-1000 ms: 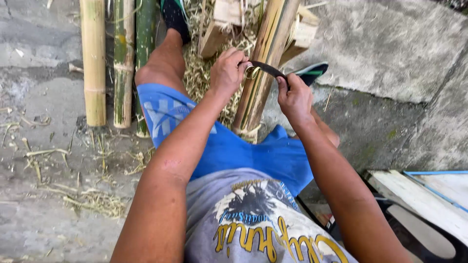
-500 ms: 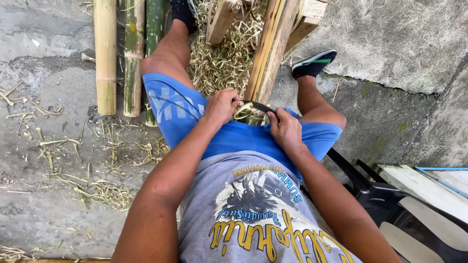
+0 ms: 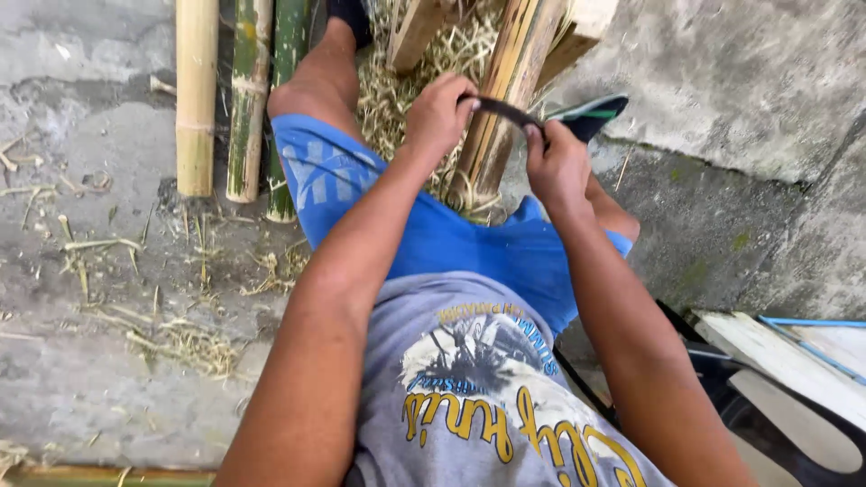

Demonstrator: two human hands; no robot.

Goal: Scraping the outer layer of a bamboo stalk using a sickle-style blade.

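Gripping a dark curved blade [image 3: 508, 112] at both ends, the person sits with a split bamboo strip [image 3: 505, 99] standing up between the knees. The left hand [image 3: 439, 115] is fisted around the blade's left end, knuckles up, fingers wrapped fully closed on it. The right hand [image 3: 555, 165] is clamped on the blade's right end, thumb pressed along the top. Between the 2 hands the blade lies across the near face of the bamboo strip, touching it.

That strip leans away toward the far side, its lower end resting just above the blue shorts [image 3: 433, 236], where a curl of pale shaving [image 3: 462, 194] hangs off it. Beside it on the right stands a second wooden piece [image 3: 577, 32], and a short wooden block [image 3: 417, 32] leans on the far left of it. Behind and around these lies a heap of straw-coloured shavings [image 3: 397, 86].

Left of the person's leg, 3 bamboo poles lie side by side on the concrete floor [image 3: 81, 361]: a yellow pole [image 3: 197, 90] farthest left, a mottled yellow-green pole [image 3: 248, 99] in the middle, and a green pole [image 3: 289, 99] just beside the thigh. Loose shavings [image 3: 180, 338] are scattered over the floor near left.

A sandal with a green stripe [image 3: 588, 115] shows just right of the right hand. At the near right sits a dark plastic chair [image 3: 722, 379] with pale boards [image 3: 785, 356] lying on it. The person wears a grey printed shirt [image 3: 487, 397].
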